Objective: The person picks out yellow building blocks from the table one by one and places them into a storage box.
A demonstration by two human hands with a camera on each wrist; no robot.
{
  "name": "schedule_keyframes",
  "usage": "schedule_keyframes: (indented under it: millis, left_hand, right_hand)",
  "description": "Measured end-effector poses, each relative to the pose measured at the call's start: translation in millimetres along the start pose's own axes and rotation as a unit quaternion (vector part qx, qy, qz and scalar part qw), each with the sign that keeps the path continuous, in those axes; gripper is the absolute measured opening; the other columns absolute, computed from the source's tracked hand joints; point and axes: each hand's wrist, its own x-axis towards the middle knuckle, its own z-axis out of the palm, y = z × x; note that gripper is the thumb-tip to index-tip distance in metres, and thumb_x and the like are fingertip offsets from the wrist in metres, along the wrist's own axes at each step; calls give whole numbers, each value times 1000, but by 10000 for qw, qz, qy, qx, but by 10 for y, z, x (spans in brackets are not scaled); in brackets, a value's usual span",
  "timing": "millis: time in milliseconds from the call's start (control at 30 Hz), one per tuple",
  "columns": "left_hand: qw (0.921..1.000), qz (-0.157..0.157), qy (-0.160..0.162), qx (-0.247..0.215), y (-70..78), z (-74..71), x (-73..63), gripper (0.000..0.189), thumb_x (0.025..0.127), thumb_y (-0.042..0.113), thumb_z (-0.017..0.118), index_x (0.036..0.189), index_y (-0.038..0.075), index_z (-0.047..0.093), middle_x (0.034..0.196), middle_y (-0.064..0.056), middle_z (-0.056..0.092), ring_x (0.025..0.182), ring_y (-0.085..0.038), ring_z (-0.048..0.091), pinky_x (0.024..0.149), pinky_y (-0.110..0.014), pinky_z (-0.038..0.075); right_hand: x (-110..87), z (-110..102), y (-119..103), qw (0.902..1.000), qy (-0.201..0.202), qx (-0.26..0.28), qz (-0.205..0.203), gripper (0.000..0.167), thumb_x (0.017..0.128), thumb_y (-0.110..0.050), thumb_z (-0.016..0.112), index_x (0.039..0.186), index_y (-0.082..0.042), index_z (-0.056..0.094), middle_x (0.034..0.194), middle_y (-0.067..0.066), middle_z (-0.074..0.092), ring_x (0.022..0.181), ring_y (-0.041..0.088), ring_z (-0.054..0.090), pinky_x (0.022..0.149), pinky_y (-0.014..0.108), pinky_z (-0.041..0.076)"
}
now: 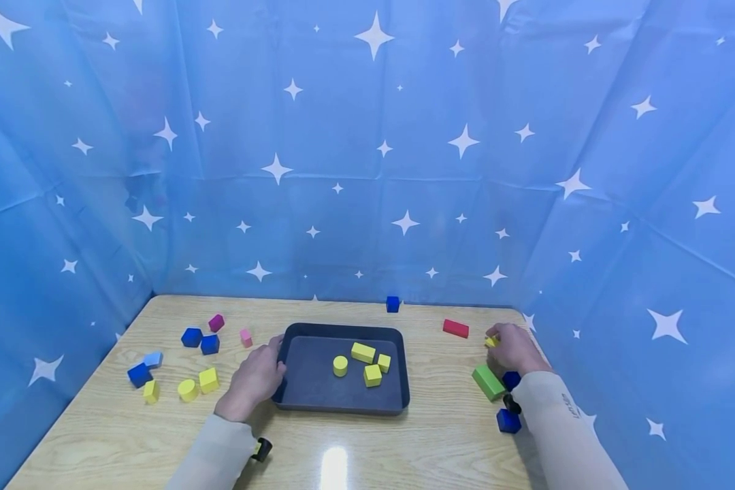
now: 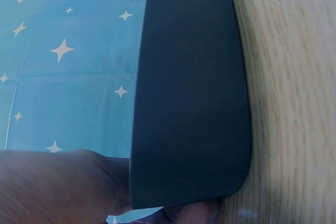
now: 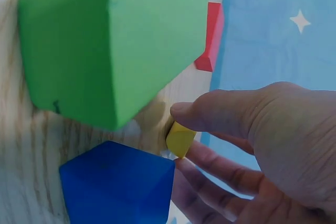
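My left hand (image 1: 257, 373) grips the left wall of a dark rectangular tray (image 1: 343, 410); in the left wrist view the tray's wall (image 2: 191, 87) hides part of the fingers. Inside the tray lie a yellow cylinder (image 1: 340, 366), a yellow oblong block (image 1: 363, 352) and two yellow cubes (image 1: 372, 376). Over at the table's right side, my right hand (image 1: 514, 346) pinches a small yellow block (image 3: 180, 140) between thumb and fingers, low over the wood. Close to that hand are a green block (image 1: 487, 382) and a blue block (image 3: 118, 184).
A red block (image 1: 456, 328) lies left of my right hand, another blue block (image 1: 508, 420) under the forearm. At the back edge sits a blue cube (image 1: 393, 304). Left of the tray are several blue, pink and yellow blocks (image 1: 209, 380). A starry blue curtain (image 1: 343, 170) surrounds the table.
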Motion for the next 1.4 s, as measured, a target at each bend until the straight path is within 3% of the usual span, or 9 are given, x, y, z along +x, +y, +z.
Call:
schedule_keyframes:
  millis: [533, 800, 1000, 1400]
  left_hand:
    - [10000, -48, -24, 52, -8, 4, 5, 63, 113, 9, 67, 172, -3, 49, 149, -33, 73, 113, -37, 78, 92, -63, 68]
    - [10000, -48, -28, 40, 0, -1, -4, 63, 112, 8, 67, 172, -3, 49, 149, -33, 73, 112, -37, 77, 91, -61, 68]
    - [10000, -49, -24, 43, -6, -4, -12, 64, 112, 8, 67, 172, -2, 49, 149, -33, 72, 110, -37, 78, 88, -61, 68]
    - [10000, -79, -29, 37, 7, -5, 6, 62, 113, 9, 66, 172, -2, 49, 149, -32, 73, 114, -38, 78, 94, -63, 68]
  right_hand:
    - [-13, 16, -13, 9999, 5, 83, 69, 37, 101, 5, 74, 137, 8, 73, 133, 36, 72, 106, 40, 70, 101, 62, 67]
    - [-7, 19, -10, 9999, 71, 74, 27, 39, 101, 3, 76, 139, 9, 73, 134, 36, 72, 108, 41, 70, 102, 63, 66]
    - [-22, 9, -62, 9998, 165, 35, -45, 41, 102, 1, 77, 142, 9, 71, 140, 38, 71, 119, 47, 71, 109, 68, 63]
    - [-66, -49, -287, 9994, 251, 169, -162, 46, 106, -10, 82, 147, 6, 70, 147, 38, 69, 130, 52, 68, 115, 71, 59]
